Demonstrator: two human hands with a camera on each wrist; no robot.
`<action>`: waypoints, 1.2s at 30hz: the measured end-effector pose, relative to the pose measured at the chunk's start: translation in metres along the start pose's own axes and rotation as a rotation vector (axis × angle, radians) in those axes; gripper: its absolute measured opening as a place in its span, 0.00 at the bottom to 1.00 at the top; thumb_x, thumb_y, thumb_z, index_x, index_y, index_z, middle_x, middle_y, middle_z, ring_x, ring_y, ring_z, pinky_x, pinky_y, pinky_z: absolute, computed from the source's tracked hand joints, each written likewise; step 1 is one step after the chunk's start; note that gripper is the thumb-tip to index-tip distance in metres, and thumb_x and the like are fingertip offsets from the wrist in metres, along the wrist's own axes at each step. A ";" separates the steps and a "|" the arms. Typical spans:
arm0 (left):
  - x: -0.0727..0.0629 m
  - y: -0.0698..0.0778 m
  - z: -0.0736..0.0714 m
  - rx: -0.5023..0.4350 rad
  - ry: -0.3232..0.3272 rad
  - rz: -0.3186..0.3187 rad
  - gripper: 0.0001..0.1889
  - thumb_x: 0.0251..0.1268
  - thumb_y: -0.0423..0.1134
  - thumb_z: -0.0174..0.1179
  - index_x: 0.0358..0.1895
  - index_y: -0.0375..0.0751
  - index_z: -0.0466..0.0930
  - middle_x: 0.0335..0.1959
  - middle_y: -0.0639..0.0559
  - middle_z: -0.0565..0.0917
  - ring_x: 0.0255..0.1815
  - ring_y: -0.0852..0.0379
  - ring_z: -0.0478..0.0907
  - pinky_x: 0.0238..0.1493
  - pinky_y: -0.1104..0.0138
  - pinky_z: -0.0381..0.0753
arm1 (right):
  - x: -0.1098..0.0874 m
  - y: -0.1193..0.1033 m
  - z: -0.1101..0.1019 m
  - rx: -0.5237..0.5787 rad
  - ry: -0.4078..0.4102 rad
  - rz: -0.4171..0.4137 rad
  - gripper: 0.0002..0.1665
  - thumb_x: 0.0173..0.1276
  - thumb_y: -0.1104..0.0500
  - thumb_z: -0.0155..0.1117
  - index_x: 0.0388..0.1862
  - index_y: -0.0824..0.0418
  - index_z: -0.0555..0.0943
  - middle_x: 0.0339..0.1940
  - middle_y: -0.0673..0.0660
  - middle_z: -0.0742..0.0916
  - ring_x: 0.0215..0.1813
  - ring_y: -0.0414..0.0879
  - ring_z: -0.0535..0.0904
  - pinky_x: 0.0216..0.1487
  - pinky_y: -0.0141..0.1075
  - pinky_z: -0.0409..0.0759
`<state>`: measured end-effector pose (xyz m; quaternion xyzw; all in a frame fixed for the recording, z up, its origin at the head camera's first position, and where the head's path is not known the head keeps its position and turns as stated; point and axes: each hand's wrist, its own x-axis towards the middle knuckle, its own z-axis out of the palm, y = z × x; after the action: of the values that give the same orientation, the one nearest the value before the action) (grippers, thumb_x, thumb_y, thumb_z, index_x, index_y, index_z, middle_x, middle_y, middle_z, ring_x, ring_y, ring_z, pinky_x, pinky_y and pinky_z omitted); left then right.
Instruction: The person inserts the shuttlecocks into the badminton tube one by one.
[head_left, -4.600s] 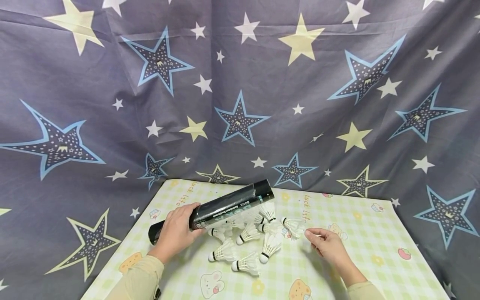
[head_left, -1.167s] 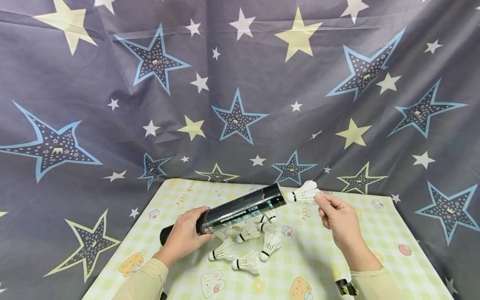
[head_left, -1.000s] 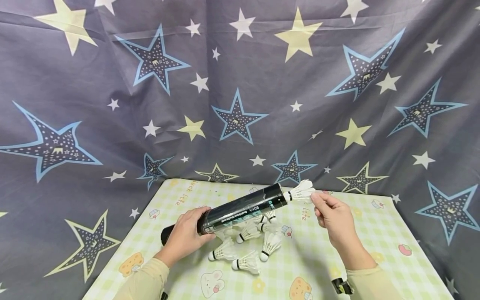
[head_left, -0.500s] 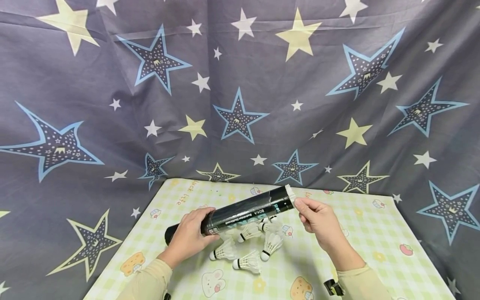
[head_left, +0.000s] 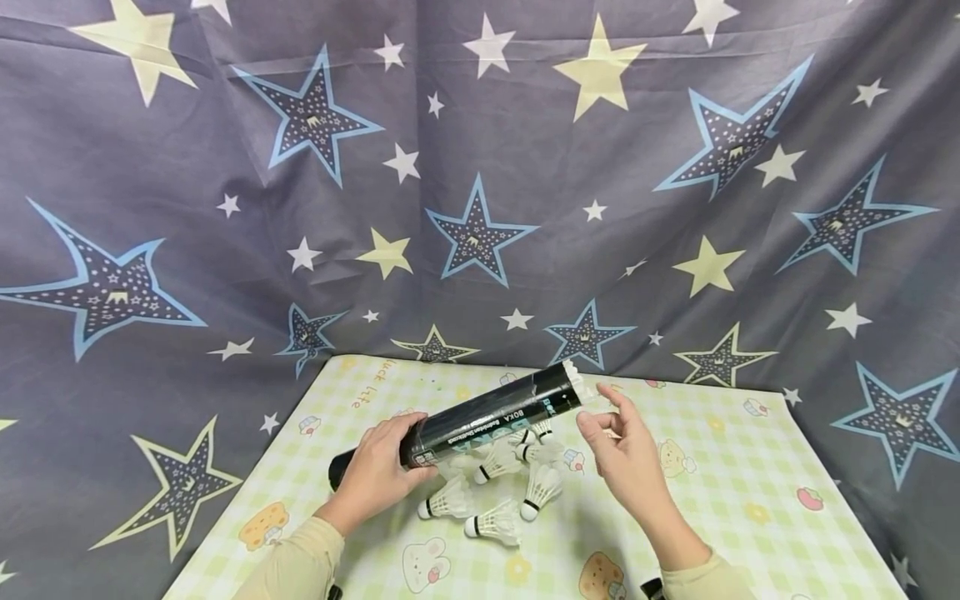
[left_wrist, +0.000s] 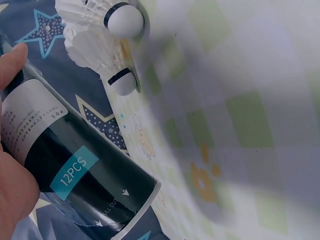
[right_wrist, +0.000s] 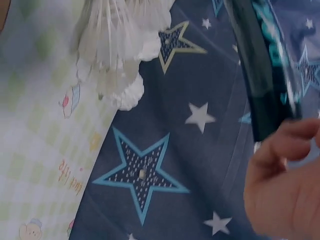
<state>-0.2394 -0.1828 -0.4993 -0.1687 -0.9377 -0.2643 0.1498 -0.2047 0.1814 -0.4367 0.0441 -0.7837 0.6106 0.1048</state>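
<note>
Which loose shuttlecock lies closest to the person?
The shuttlecock lowest in the head view, up and right of the printed rabbit. The other loose ones all lie farther back on the table.

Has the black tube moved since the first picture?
Yes, rightward: the black tube now has its right end below the blue-edged curtain star; before, lower left.

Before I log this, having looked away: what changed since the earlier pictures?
The right hand lifted a white feather shuttlecock, slid it leftward into the black cylindrical tube, feather rim showing, and apparently released it; the tube shifted slightly right. The left hand kept its grip; the front loose shuttlecocks stayed put.
</note>
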 end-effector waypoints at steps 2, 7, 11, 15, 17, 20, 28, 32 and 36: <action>0.000 0.000 0.001 0.003 0.008 0.004 0.47 0.49 0.51 0.86 0.74 0.46 0.75 0.71 0.46 0.82 0.71 0.42 0.80 0.72 0.44 0.76 | -0.005 0.000 0.006 -0.044 0.026 -0.018 0.36 0.81 0.50 0.66 0.83 0.50 0.67 0.40 0.51 0.88 0.18 0.37 0.74 0.20 0.33 0.76; 0.000 -0.001 0.002 0.011 0.011 0.026 0.47 0.49 0.51 0.86 0.74 0.47 0.75 0.70 0.47 0.83 0.70 0.42 0.80 0.71 0.45 0.77 | -0.011 -0.001 0.015 -0.076 -0.015 -0.015 0.40 0.80 0.51 0.68 0.84 0.58 0.65 0.46 0.60 0.89 0.21 0.38 0.78 0.23 0.33 0.79; -0.002 -0.002 0.001 0.015 0.002 0.038 0.46 0.48 0.51 0.87 0.74 0.48 0.76 0.70 0.47 0.83 0.70 0.43 0.80 0.72 0.45 0.76 | -0.011 0.000 0.015 -0.039 -0.086 0.014 0.38 0.79 0.53 0.69 0.81 0.62 0.66 0.40 0.58 0.89 0.17 0.37 0.72 0.20 0.32 0.75; -0.004 -0.001 0.000 0.020 -0.006 0.059 0.47 0.48 0.52 0.87 0.74 0.48 0.75 0.69 0.47 0.83 0.70 0.43 0.80 0.74 0.44 0.74 | -0.006 0.002 0.010 -0.002 -0.177 0.013 0.22 0.79 0.54 0.69 0.65 0.62 0.78 0.30 0.56 0.87 0.15 0.37 0.69 0.17 0.32 0.72; -0.005 0.000 0.000 0.022 -0.005 0.081 0.48 0.48 0.52 0.87 0.75 0.48 0.75 0.69 0.47 0.83 0.70 0.44 0.80 0.75 0.43 0.74 | -0.004 0.003 0.006 0.015 -0.234 0.028 0.17 0.79 0.53 0.69 0.57 0.63 0.82 0.26 0.54 0.87 0.15 0.37 0.68 0.16 0.31 0.71; -0.006 0.001 0.000 0.033 -0.004 0.120 0.47 0.49 0.53 0.86 0.75 0.49 0.75 0.68 0.48 0.84 0.70 0.44 0.80 0.74 0.43 0.75 | -0.001 0.003 -0.002 0.039 -0.347 0.083 0.18 0.80 0.51 0.68 0.52 0.66 0.84 0.23 0.51 0.86 0.14 0.37 0.66 0.16 0.29 0.67; -0.009 0.003 -0.001 0.052 0.011 0.164 0.46 0.47 0.51 0.87 0.73 0.50 0.76 0.66 0.50 0.84 0.68 0.47 0.81 0.74 0.45 0.76 | 0.002 0.003 -0.014 0.049 -0.590 0.161 0.20 0.82 0.50 0.64 0.51 0.67 0.85 0.21 0.50 0.86 0.11 0.35 0.61 0.17 0.27 0.60; -0.009 0.000 -0.001 0.064 0.018 0.181 0.46 0.47 0.52 0.87 0.72 0.50 0.76 0.65 0.51 0.85 0.68 0.48 0.81 0.73 0.47 0.77 | 0.004 0.004 -0.015 0.041 -0.645 0.168 0.20 0.83 0.49 0.62 0.42 0.67 0.83 0.21 0.50 0.85 0.11 0.34 0.59 0.16 0.28 0.59; -0.009 -0.001 -0.001 0.069 0.027 0.190 0.46 0.46 0.52 0.88 0.72 0.49 0.77 0.65 0.51 0.85 0.68 0.48 0.81 0.73 0.47 0.77 | 0.005 0.006 -0.017 0.054 -0.655 0.164 0.20 0.84 0.50 0.61 0.47 0.69 0.82 0.23 0.49 0.86 0.11 0.34 0.62 0.16 0.27 0.60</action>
<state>-0.2320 -0.1866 -0.5020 -0.2479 -0.9239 -0.2186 0.1928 -0.2085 0.1996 -0.4372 0.1776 -0.7602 0.5909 -0.2034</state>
